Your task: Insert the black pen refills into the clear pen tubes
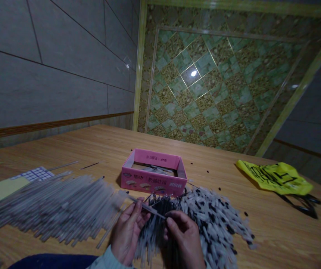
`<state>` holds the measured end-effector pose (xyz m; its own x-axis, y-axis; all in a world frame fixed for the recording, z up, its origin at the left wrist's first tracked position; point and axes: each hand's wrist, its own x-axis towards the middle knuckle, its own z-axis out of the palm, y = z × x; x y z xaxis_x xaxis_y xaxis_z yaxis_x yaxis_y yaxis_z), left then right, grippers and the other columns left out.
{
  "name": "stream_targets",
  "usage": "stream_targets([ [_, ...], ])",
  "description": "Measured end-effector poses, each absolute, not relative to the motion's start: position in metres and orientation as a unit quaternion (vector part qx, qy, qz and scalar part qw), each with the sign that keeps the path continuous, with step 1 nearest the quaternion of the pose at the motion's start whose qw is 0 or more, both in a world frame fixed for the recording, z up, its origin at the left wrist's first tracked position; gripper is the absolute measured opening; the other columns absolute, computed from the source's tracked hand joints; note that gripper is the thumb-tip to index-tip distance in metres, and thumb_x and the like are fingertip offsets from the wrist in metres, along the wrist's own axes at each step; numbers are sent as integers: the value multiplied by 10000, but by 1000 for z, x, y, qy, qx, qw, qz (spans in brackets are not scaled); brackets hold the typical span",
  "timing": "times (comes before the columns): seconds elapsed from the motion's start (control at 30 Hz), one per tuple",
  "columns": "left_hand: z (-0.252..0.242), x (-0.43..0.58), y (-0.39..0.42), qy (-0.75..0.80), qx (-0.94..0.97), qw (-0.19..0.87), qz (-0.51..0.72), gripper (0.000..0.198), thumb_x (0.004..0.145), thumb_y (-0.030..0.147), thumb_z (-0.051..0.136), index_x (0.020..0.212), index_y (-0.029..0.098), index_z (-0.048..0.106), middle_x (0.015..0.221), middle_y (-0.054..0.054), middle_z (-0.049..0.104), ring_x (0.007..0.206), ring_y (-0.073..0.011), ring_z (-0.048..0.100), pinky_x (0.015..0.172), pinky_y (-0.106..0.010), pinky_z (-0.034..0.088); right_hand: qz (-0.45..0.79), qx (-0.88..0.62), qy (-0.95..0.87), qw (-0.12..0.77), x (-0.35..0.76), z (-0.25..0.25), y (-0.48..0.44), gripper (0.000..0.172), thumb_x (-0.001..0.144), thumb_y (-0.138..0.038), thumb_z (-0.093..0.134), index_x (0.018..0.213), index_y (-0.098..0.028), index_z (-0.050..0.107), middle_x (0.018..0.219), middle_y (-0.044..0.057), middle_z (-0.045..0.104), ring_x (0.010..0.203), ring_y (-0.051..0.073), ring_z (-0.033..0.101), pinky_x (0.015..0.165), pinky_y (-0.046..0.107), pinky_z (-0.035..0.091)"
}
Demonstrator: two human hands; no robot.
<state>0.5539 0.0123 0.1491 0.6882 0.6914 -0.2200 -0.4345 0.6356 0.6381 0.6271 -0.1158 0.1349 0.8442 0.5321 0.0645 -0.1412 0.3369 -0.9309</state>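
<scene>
My left hand (127, 228) is closed around a thin translucent tube (148, 207), which slants down to the right. At the tube's lower right end, my right hand (184, 231) has thumb and finger pinched together; the tip there is too small to make out. Beneath both hands lies a bundle of thin dark-cored sticks (151, 234), partly hidden by them. Left of my hands spreads a large pile of long clear tubes (56, 209). Short whitish pieces with black ones among them form a heap (216, 216) to the right.
Just beyond my hands stands an open pink box (152, 183) with some pale sticks inside. A yellow bag (275, 176) with black handles lies at the right. Yellowish and checked sheets (8, 188) are at the far left. Small black bits dot the wooden table (110, 144).
</scene>
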Motion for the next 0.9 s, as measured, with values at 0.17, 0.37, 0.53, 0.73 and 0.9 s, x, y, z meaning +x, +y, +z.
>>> stream_targets([
  [0.17, 146, 556, 18, 274, 100, 914, 281, 165, 826, 13, 460, 805, 97, 601, 682, -45, 704, 583, -107, 675, 490, -151, 560, 167, -582, -226, 763, 630, 138, -120, 251, 719, -357, 685, 878, -164, 665, 678, 31, 628, 518, 131, 553, 464, 214, 479],
  [0.37, 146, 557, 19, 273, 70, 922, 264, 190, 840, 1, 422, 825, 105, 581, 651, -49, 706, 575, -126, 685, 461, -139, 553, 9, -679, -306, 667, 623, 145, -125, 242, 749, -329, 636, 942, -187, 676, 969, 86, 678, 915, 227, 615, 793, 265, 498],
  [0.53, 148, 556, 11, 258, 166, 912, 272, 112, 793, 26, 526, 796, 98, 612, 696, -50, 712, 549, -102, 663, 501, -172, 564, -56, -690, -326, 644, 618, 152, -125, 123, 758, -285, 619, 804, -186, 677, 785, 51, 679, 742, 188, 633, 664, 213, 507],
  [0.73, 145, 557, 2, 227, 281, 898, 252, 29, 739, 114, 629, 755, 92, 641, 699, -64, 695, 552, -97, 635, 528, -185, 549, -54, -690, -327, 643, 621, 157, -126, 77, 758, -244, 619, 794, -190, 660, 767, 33, 664, 724, 174, 615, 654, 207, 487],
  [0.9, 141, 556, -1, 221, 306, 892, 249, 124, 681, 161, 696, 778, 97, 654, 729, -64, 691, 586, -107, 635, 555, -196, 547, -53, -690, -343, 635, 621, 158, -126, 55, 770, -230, 612, 777, -192, 652, 771, 38, 645, 742, 186, 598, 671, 228, 470],
])
